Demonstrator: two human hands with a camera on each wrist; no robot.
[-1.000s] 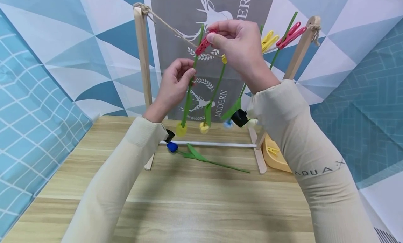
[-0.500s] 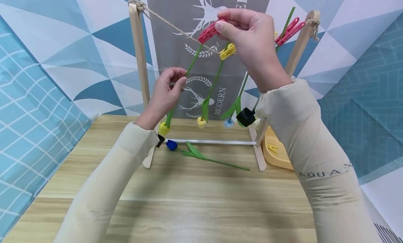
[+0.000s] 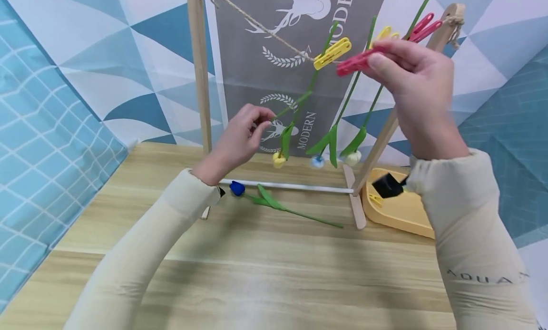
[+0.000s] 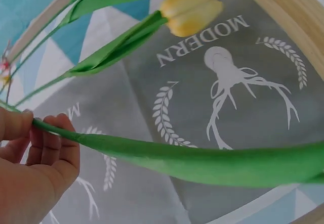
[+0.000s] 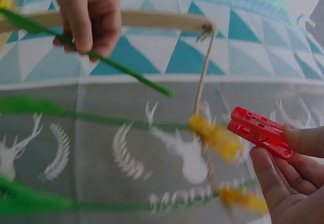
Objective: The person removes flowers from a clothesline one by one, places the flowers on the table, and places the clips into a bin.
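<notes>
My left hand [image 3: 239, 140] pinches the green stem of an artificial tulip [image 4: 202, 161]; its free stem end points up and right, and its bloom is hidden behind the hand in the head view. Between thumb and fingers, my right hand [image 3: 421, 90] grips a red clothespin [image 5: 260, 133], apart from the held stem. The twine [image 3: 257, 23] bears several clothespins, among them a yellow clothespin [image 3: 333, 53]. From it hang, bloom down, a pale yellow tulip [image 3: 278, 160], a light blue tulip [image 3: 318, 161] and a white tulip [image 3: 353, 158].
A wooden post [image 3: 200, 73] stands at each end of the twine, with a white rod [image 3: 291, 186] joining them low down. On the table lies a dark blue tulip [image 3: 237, 188]. A yellow tray [image 3: 402, 220] with a yellow clothespin sits at the right.
The red clothespin has come off the twine and moved right with my right hand. The held tulip's stem has dropped below the twine in my left hand. The head view has shifted.
</notes>
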